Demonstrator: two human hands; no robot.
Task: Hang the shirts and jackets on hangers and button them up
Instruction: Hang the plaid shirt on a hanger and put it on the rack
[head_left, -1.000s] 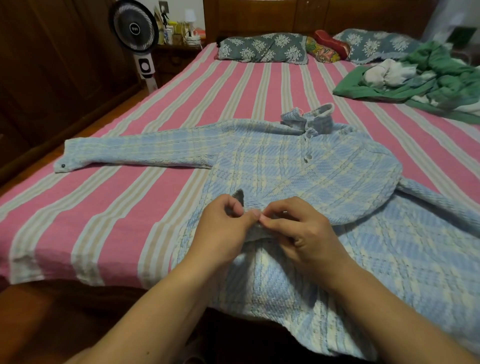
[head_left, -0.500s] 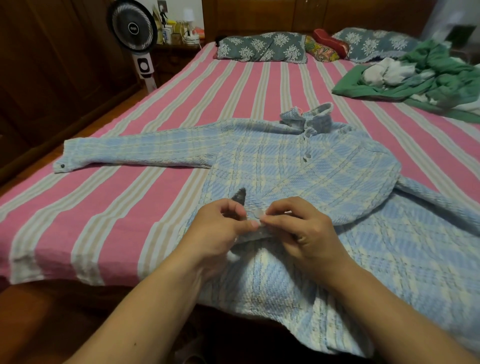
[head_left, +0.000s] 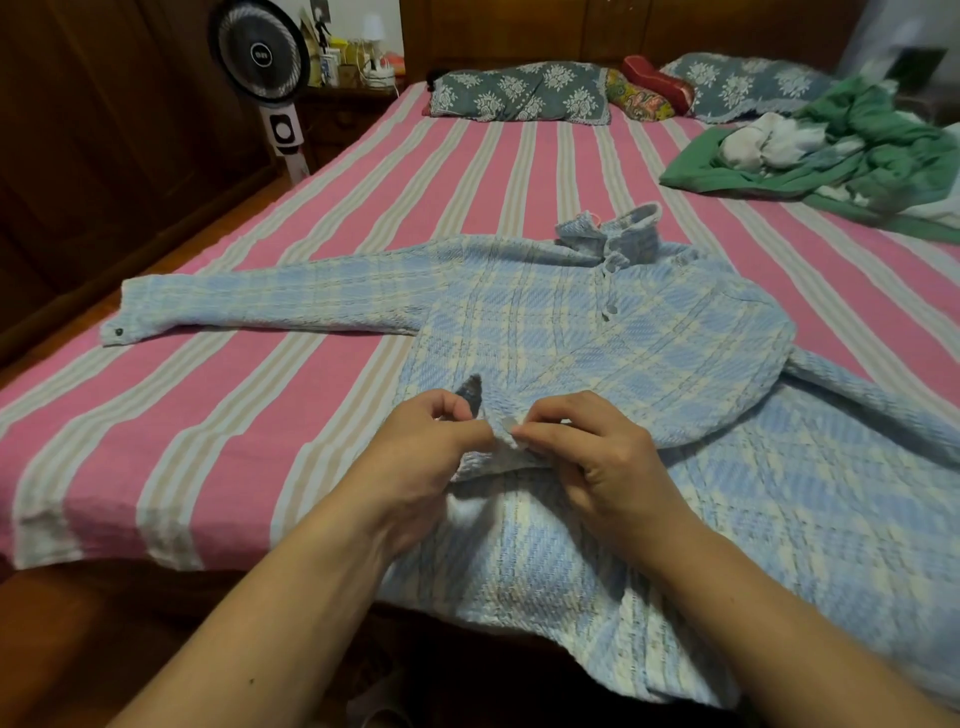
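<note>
A light blue and cream plaid shirt (head_left: 597, 332) lies front-up on the bed, collar away from me, one sleeve stretched out to the left. Its upper buttons look closed. A pink bit of hanger (head_left: 592, 214) pokes out at the collar. My left hand (head_left: 436, 447) and my right hand (head_left: 587, 447) meet at the shirt's front placket near the hem, each pinching the fabric edge between thumb and fingers. The button they work on is hidden by my fingers. A second, similar plaid cloth (head_left: 810, 514) lies under the shirt, hanging over the bed edge.
The bed has a pink striped sheet (head_left: 249, 415). A green heap of clothes (head_left: 857, 150) lies at the far right. Pillows (head_left: 519, 93) sit at the headboard. A standing fan (head_left: 265, 67) is left of the bed beside a cluttered nightstand.
My hands stay at the same spot on the placket, with the fingers shifting slightly. The shirt has not moved.
</note>
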